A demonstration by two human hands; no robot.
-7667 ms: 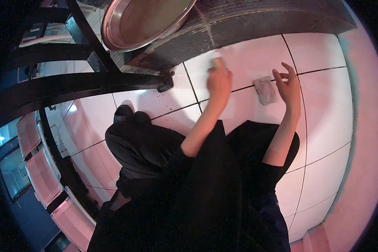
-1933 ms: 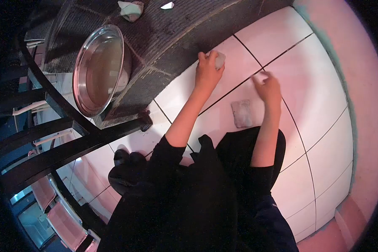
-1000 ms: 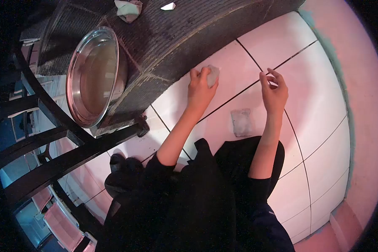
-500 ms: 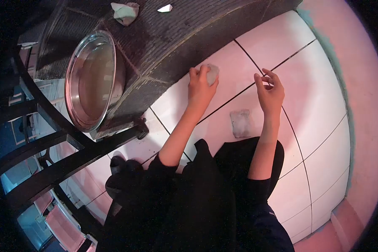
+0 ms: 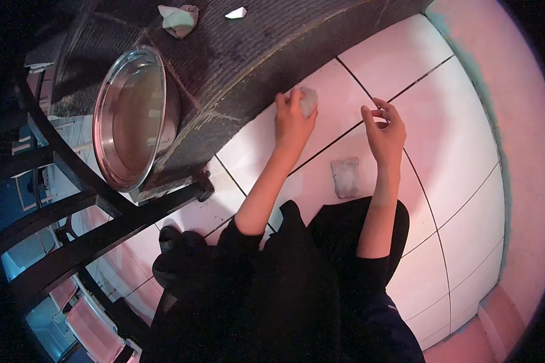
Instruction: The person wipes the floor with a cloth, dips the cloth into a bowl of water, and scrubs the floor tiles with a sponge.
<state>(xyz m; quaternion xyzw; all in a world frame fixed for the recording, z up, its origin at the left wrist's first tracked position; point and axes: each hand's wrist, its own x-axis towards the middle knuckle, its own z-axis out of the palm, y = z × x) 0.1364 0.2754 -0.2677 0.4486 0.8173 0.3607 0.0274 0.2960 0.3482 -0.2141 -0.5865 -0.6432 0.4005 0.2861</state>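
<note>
My left hand [image 5: 294, 119] is closed around a pale grey sponge-like pad [image 5: 309, 102], held above the tiles close to the dark step; its far side shows beyond my fingers. To its right, my right hand [image 5: 386, 130] hovers over a tile joint with thumb and fingers loosely curled and apart. I make out nothing in it. A second greyish rectangular pad [image 5: 346, 177] lies flat on the white floor, between my right forearm and my knees.
A steel basin [image 5: 97, 115] of cloudy water stands on the dark ribbed step [image 5: 236, 54] at left. A crumpled cloth [image 5: 179, 21] and a small white piece [image 5: 236, 13] lie farther back. Black chair bars [image 5: 103, 242] are at lower left; a pink wall [image 5: 530, 121] borders the right.
My left hand has shifted slightly right and up with the pad. My right hand has moved a little left. Everything else stays as it was.
</note>
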